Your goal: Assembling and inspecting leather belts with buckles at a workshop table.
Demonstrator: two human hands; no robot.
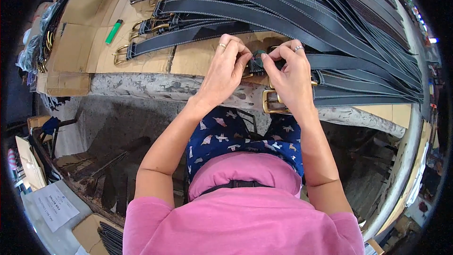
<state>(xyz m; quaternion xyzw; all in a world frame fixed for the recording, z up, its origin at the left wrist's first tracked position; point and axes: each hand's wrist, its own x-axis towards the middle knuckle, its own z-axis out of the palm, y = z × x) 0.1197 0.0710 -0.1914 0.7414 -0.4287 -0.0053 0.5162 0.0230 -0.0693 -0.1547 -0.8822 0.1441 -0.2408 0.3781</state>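
Left hand (229,68) and right hand (290,75) close together, fingertips pinched on a black belt end (256,64); seemingly fine detail work, next move calling for steady hold.

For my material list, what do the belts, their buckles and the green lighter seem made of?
The belts look like leather or a smooth synthetic, dark with a soft sheen and pale edge stitching. The buckles are probably metal: gold-coloured, with bright highlights. The green lighter is likely smooth plastic, by its even colour.
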